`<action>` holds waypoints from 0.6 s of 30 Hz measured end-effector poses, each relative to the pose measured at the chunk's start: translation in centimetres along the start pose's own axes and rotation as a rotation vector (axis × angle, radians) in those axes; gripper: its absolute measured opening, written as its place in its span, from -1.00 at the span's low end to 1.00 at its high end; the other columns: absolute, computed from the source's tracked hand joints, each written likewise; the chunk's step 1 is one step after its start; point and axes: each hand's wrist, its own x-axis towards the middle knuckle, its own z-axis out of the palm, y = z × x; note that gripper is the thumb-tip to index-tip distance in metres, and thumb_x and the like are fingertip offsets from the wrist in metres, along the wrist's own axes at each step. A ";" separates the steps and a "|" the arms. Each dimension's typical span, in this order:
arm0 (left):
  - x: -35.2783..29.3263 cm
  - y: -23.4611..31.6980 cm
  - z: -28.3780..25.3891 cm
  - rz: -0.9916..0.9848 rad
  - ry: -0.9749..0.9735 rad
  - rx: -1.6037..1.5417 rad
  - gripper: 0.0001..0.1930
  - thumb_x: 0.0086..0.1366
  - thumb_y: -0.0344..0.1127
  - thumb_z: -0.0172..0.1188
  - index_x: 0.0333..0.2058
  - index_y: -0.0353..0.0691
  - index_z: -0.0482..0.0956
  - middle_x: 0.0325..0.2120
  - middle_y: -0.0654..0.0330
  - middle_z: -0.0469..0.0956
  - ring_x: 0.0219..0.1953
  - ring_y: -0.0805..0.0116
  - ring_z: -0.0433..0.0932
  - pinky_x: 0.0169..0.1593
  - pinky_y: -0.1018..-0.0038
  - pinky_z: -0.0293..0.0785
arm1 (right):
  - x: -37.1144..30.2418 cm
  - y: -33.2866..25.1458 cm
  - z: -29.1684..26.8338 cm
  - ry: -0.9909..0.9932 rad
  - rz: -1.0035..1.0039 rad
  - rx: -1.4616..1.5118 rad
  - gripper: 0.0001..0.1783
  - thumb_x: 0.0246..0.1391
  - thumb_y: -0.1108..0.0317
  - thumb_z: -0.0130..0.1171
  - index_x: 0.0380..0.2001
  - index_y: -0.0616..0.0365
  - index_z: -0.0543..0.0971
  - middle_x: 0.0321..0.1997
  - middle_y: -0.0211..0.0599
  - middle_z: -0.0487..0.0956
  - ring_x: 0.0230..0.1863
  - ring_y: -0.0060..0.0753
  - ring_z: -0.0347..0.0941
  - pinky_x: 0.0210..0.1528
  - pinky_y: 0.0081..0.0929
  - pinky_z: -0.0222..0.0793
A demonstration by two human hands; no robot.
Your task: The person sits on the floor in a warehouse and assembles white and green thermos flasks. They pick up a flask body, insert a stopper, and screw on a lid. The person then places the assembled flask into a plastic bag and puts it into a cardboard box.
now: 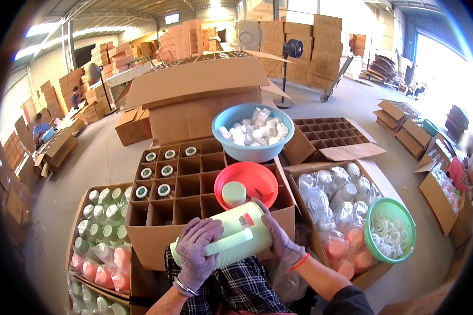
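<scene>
A light green thermos jug [247, 233] with a side handle lies tilted across my lap, above my checked trousers. My gloved left hand [198, 245] is wrapped round its handle side. Gloved too, my right hand [279, 239] grips the jug's other end, its fingers over the rim. Just beyond the jug, a red bowl [257, 176] holds a light green cup-shaped lid [234, 193] and a small dark piece. The bowl sits on a divided cardboard box [189, 185], where several white-topped bottles stand in the left compartments. What lies inside the jug's end is hidden.
A blue basin [247, 152] of white stoppers stands behind the bowl. At right, a green basket [376, 252] of white rings rests against a carton [312, 231] of bagged parts. At left is a carton [72, 231] of bagged green and pink pieces. A fan [293, 48] stands farther back.
</scene>
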 end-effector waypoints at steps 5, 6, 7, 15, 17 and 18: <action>-0.3 -3.0 -2.1 -0.220 -0.018 -0.267 -0.85 0.16 -0.49 0.19 -0.30 -0.29 0.68 -0.24 0.09 0.71 -0.12 0.23 0.67 0.24 0.23 0.36 | 1.2 0.6 0.5 -0.009 -0.053 -0.325 -0.29 0.43 -0.01 -0.19 0.47 0.13 0.01 0.51 -0.13 0.06 0.52 -0.22 -0.03 0.50 -0.26 -0.11; -0.8 -3.6 -2.3 -0.428 0.051 -0.427 -0.82 0.21 -0.53 0.16 -0.24 -0.33 0.69 -0.23 0.11 0.71 -0.15 0.34 0.67 0.18 0.30 0.44 | 1.9 0.5 0.0 -0.041 -0.092 -0.504 -0.29 0.44 -0.03 -0.21 0.47 0.14 0.02 0.50 -0.11 0.08 0.51 -0.21 -0.02 0.50 -0.26 -0.11; -1.5 -4.6 -3.1 -0.568 0.126 -0.576 -0.82 0.25 -0.51 0.17 -0.21 -0.33 0.70 -0.22 0.13 0.71 -0.16 0.38 0.66 0.11 0.36 0.49 | 2.9 -0.3 -0.5 -0.069 -0.316 -0.718 -0.30 0.43 -0.01 -0.17 0.44 0.19 0.10 0.44 -0.05 0.18 0.48 -0.20 0.06 0.48 -0.27 -0.05; -2.5 -9.6 -8.0 -0.736 0.308 -0.674 -0.61 0.45 -0.05 0.13 -0.15 -0.32 0.67 -0.33 0.26 0.68 -0.34 0.51 0.60 -0.21 0.55 0.53 | 14.8 0.2 -10.4 0.140 0.180 -1.948 -0.59 0.13 0.15 0.17 -0.03 0.17 0.60 0.08 0.02 0.57 0.08 0.02 0.55 0.07 -0.06 0.49; -4.0 -10.4 -8.6 -0.828 0.338 -0.704 -0.61 0.45 -0.05 0.12 -0.14 -0.33 0.67 -0.33 0.25 0.68 -0.33 0.51 0.60 -0.22 0.55 0.53 | 16.2 1.3 -9.7 -0.042 0.289 -2.125 -0.64 0.15 0.20 0.11 -0.03 0.11 0.61 0.08 -0.03 0.58 0.09 0.02 0.55 0.06 -0.01 0.49; -4.9 -10.7 -9.0 -0.875 0.359 -0.714 -0.60 0.46 -0.05 0.12 -0.13 -0.33 0.67 -0.33 0.25 0.68 -0.33 0.51 0.60 -0.23 0.55 0.53 | 16.7 1.6 -8.8 -0.144 0.338 -2.209 -0.65 0.16 0.22 0.08 -0.04 0.07 0.62 0.08 -0.05 0.59 0.10 0.02 0.55 0.05 0.01 0.49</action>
